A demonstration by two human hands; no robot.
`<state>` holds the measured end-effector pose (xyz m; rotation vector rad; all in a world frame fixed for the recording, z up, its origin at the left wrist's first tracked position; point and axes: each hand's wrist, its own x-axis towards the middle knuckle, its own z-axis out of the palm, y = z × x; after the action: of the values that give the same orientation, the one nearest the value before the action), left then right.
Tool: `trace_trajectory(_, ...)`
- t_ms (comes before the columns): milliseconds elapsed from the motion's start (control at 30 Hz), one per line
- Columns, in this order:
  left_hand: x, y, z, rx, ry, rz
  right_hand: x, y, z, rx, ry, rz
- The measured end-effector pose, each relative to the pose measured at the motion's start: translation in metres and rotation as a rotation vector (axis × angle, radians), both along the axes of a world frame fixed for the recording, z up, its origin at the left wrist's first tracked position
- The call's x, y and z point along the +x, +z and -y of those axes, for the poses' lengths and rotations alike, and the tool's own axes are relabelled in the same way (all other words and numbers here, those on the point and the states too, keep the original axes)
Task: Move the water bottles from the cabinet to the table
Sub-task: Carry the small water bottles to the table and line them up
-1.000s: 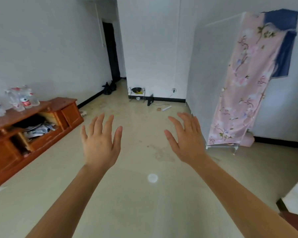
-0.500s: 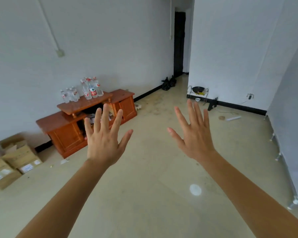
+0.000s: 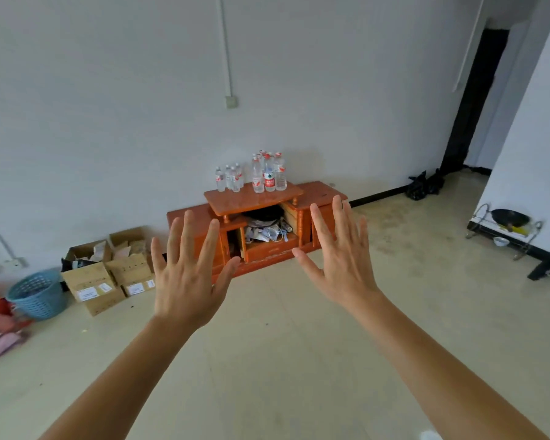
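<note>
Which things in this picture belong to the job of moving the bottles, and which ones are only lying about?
For the job: water bottles, standing on top of the wooden cabinet; left hand and right hand, both open, holding nothing.

Only lying about: cardboard boxes, blue basket, black bags, wire rack, clutter inside the cabinet.

The left hand (image 3: 188, 281) hides much of the cabinet (image 3: 254, 199) on its left side, the right hand (image 3: 342, 265) part of its right door. Labels on the water bottles (image 3: 269, 176) are too small to read.

Bare floor (image 3: 267, 344) lies open up to the cabinet (image 3: 258, 230).
</note>
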<state>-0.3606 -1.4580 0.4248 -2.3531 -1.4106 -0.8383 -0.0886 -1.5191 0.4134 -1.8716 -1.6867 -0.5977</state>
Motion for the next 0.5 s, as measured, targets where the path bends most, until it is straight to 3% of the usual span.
trace_trajectory(200,0.033,0.028,-0.129,0.008,0.000,0.020,0.018,0.020,-0.125,0.036,0.037,-0.023)
trace_trajectory(500,0.133,-0.011,-0.320,-0.048,-0.033,0.003,0.112,-0.003,-0.314,0.032,0.015,-0.038)
